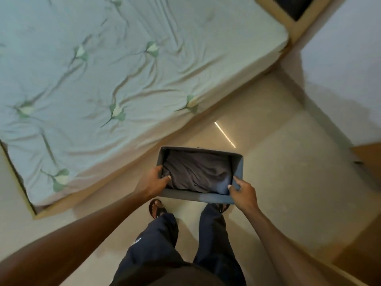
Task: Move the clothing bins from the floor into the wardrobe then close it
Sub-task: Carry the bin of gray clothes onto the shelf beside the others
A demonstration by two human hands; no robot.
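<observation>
Two hands carrying one grey bin [198,198] above the floor [278,182]: left hand [153,182] and right hand [243,194] each curled tight over a side wall, thumbs inside. Contents: dark folded clothing [198,172]. Beyond: bed [123,69].

Glossy beige tiled floor [272,182] with a bright light-strip reflection [224,132]. Wood-framed bed [266,71], wrinkled pale green flower-print sheet [115,65]. White wall [346,69] right, brown wooden panel [367,159] at right edge.

Clothes [198,172] in bin [191,196]; bed [123,69] left.
</observation>
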